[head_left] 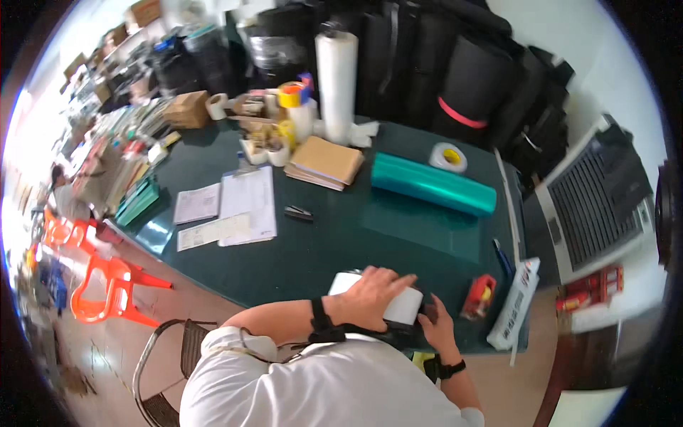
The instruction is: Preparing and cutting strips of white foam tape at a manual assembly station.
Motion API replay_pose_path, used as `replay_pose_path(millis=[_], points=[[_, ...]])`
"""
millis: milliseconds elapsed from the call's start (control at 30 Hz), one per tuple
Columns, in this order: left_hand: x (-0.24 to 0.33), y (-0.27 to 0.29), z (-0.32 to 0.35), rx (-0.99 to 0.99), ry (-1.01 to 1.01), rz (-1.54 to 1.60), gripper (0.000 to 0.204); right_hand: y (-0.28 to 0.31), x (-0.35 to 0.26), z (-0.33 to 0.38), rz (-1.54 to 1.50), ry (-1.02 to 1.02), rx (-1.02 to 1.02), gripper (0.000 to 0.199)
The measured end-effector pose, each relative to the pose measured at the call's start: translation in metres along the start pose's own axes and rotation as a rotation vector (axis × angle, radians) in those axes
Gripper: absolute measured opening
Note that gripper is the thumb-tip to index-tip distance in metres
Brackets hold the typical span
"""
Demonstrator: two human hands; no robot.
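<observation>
The left hand (368,299), open and palm down, lies across a flat white object (404,307) on the near side of the teal roll (432,184), while the right hand (439,329), its grip impossible to tell, curls at the object's right end.

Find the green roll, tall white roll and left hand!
Green roll (433,185): head view, middle of its side.
Tall white roll (336,87): head view, its side.
Left hand (371,297): head view, its back.

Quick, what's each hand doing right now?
Left hand: open, laid over the white rectangular thing.
Right hand: by a dark thing; whether it's gripping cannot be told.
</observation>
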State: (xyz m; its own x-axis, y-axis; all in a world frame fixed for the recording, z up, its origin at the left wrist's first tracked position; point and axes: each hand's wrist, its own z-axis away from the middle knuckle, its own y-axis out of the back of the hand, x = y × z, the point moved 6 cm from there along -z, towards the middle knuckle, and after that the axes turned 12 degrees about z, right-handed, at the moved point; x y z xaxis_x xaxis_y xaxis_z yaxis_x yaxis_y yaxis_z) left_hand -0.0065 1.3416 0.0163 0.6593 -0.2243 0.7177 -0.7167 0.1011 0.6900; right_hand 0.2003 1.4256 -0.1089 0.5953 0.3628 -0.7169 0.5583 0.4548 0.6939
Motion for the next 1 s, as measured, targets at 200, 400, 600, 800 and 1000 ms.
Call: replay_pose_path(millis=[200,400,600,800,1000], points=[[-0.025,0.031,0.025,0.125,-0.005,-0.096,0.104,0.030,0.054,0.008,0.276,-0.063,0.183,0.055],[-0.069,0.064,0.078,0.113,0.407,-0.036,0.116,0.139,0.151,0.086,0.287,-0.679,0.690,0.062],[-0.037,0.065,0.058,0.098,0.344,-0.128,0.114,0.161,0.189,0.084,0.643,-0.707,0.645,0.103],[-0.042,0.067,0.075,0.059,0.391,-0.232,0.113,0.181,0.221,0.055,0.523,-0.695,0.621,0.105],[-0.042,0.078,0.100,0.141,0.509,-0.301,0.110,0.215,0.240,-0.037,0.639,-0.439,0.451,0.101]])
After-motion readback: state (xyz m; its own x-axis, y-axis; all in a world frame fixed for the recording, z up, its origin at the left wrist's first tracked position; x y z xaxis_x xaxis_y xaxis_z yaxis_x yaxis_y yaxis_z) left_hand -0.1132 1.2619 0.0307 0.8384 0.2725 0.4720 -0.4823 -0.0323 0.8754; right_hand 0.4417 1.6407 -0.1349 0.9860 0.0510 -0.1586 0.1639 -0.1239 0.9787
